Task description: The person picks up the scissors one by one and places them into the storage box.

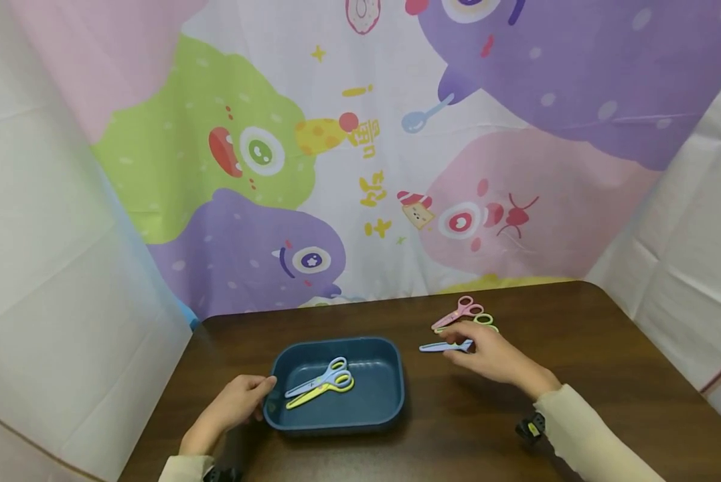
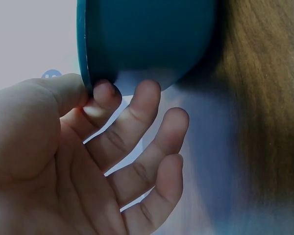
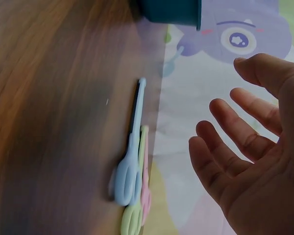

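Note:
A dark blue tray (image 1: 336, 427) stands on the table, with blue scissors (image 1: 316, 383) lying partly over yellow scissors (image 1: 301, 400) inside it. My left hand (image 1: 235, 404) pinches the tray's left rim between thumb and index finger; the other fingers are loosely bent below, as the left wrist view shows. To the tray's right, my right hand (image 1: 487, 351) hovers over another pair of blue scissors (image 3: 129, 171), hiding their handles from the head view. Its fingers are spread and hold nothing. Behind these lie green scissors (image 3: 132, 219), partly hidden, and pink scissors (image 1: 456, 314).
The brown wooden table (image 1: 577, 402) has a rounded back edge. Directly behind it hangs a cartoon-monster cloth (image 1: 390, 261), and pale fabric walls (image 1: 53, 254) stand on both sides. A black wrist device (image 1: 530, 427) sits at the right sleeve.

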Demonstrator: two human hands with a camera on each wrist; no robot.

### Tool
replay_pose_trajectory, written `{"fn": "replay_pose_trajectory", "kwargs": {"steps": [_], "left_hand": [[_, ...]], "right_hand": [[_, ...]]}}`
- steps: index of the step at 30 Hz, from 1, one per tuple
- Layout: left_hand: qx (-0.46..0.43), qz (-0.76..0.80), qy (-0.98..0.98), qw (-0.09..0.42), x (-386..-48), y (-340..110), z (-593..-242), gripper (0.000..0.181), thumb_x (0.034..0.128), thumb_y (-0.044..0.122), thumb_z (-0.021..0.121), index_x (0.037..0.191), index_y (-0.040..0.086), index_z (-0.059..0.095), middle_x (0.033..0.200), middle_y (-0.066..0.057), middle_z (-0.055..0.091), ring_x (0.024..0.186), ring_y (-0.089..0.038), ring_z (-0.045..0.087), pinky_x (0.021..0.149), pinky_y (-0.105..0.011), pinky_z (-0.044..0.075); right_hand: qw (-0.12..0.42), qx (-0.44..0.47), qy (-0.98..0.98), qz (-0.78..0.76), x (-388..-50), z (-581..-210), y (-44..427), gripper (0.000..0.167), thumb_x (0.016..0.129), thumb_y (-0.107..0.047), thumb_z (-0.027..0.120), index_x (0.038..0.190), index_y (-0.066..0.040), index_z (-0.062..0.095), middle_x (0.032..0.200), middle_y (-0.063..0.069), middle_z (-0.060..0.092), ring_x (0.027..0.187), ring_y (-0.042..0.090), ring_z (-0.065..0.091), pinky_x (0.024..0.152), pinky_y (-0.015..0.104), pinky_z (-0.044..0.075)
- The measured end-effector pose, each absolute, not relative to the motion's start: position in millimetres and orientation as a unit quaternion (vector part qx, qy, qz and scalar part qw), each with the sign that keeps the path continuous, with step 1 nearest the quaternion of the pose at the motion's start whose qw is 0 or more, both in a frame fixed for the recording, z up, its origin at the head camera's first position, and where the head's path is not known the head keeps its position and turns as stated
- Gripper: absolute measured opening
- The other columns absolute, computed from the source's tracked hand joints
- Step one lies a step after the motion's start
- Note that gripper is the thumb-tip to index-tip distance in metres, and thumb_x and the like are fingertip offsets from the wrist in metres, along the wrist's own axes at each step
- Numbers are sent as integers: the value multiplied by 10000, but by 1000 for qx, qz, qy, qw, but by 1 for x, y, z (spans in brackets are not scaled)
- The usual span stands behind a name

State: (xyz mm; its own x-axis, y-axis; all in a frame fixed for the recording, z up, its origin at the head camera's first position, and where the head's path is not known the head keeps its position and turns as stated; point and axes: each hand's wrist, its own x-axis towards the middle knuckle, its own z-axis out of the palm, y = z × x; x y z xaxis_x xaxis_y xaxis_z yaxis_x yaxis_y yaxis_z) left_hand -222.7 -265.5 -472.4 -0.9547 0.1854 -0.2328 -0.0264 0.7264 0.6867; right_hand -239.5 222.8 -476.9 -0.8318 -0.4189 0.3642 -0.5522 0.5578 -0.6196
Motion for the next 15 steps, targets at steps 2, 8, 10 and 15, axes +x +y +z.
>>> {"fn": "replay_pose_trajectory", "kwargs": {"steps": [2, 8, 10, 15], "left_hand": [[45, 368, 918, 144, -223, -266, -473, 464, 1075, 345, 535, 722, 46, 581, 644, -61, 603, 604, -204, 624, 519, -340, 485], [44, 368, 918, 143, -223, -267, -474, 461, 1074, 346, 536, 733, 42, 598, 639, -57, 600, 601, -205, 627, 519, -342, 485], [42, 368, 918, 141, -223, -267, -473, 457, 1074, 346, 535, 741, 41, 606, 643, -56, 602, 601, -201, 629, 518, -344, 486], [39, 371, 917, 139, -223, -266, -473, 456, 1074, 358, 533, 760, 39, 620, 664, -48, 602, 609, -192, 628, 523, -355, 493]], "right_hand": [[87, 268, -883, 375, -239, -478, 227, 257, 909, -180, 794, 1148, -119, 723, 1033, 41, 736, 909, 254, 680, 806, 377, 569], [87, 259, -893, 358, -237, -478, 238, 229, 915, -188, 791, 1123, -125, 719, 1009, 36, 738, 911, 240, 688, 803, 391, 570], [91, 261, -895, 350, -237, -478, 243, 231, 911, -188, 795, 1118, -122, 716, 996, 31, 734, 896, 210, 680, 784, 375, 565], [86, 255, -902, 339, -233, -478, 254, 267, 917, -204, 791, 1150, -100, 711, 1019, 51, 729, 877, 87, 635, 740, 347, 550]]}}
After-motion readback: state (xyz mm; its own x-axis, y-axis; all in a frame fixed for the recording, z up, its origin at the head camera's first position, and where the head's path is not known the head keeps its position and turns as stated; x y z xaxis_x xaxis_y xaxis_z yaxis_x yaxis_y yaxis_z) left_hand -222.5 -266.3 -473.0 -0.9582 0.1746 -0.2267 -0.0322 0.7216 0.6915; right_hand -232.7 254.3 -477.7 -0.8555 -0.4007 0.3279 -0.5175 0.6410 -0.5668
